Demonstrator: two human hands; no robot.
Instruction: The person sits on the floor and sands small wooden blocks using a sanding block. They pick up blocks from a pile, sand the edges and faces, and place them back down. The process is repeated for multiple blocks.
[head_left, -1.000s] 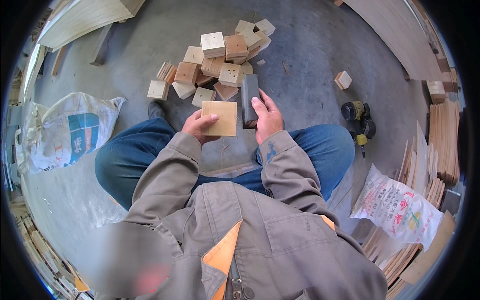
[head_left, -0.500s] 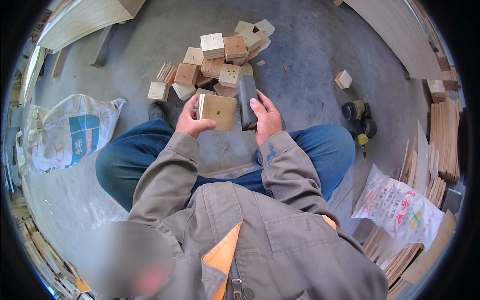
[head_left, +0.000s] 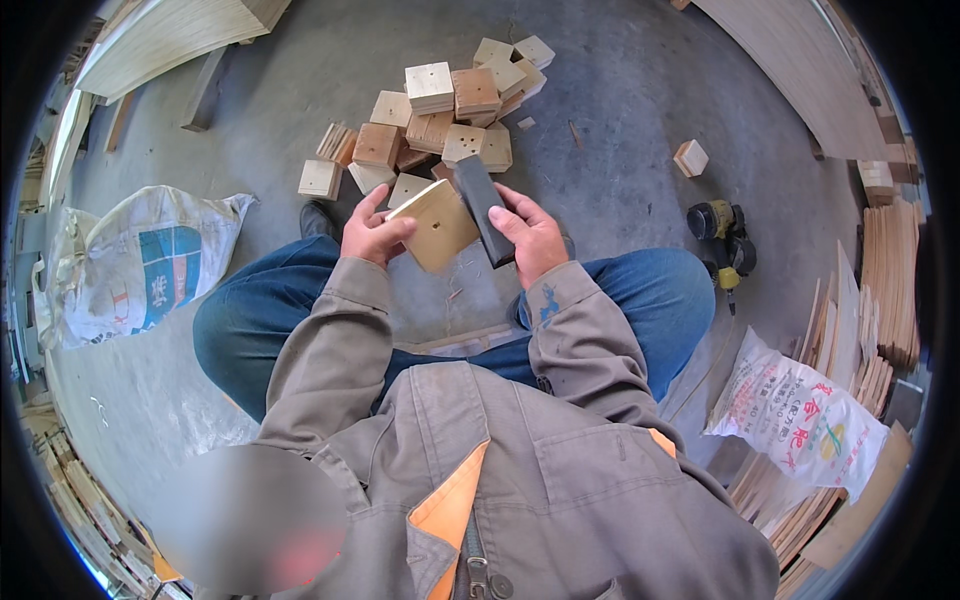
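My left hand (head_left: 372,232) grips a square wooden block (head_left: 436,226) by its left edge, thumb on the face. The block is pale, has a small hole near its middle, and is tilted. In my right hand (head_left: 529,231) is a long dark grey sanding block (head_left: 484,210), with the thumb on its near face and the fingers behind. Its left face is against or very close to the wooden block's right edge; I cannot tell whether they touch. Just beyond both hands lies a heap of similar wooden blocks (head_left: 428,88), some with several holes.
One loose block (head_left: 690,158) lies to the right, near a yellow and black power tool (head_left: 722,236) with a cord. A white woven sack (head_left: 150,265) lies at left, another printed sack (head_left: 797,408) at right. Stacked wood strips (head_left: 890,285) line the right side.
The wooden block has turned and tilted in my left hand. The sanding block's top has leaned left, closer to the block's right edge. The heap stays as it was.
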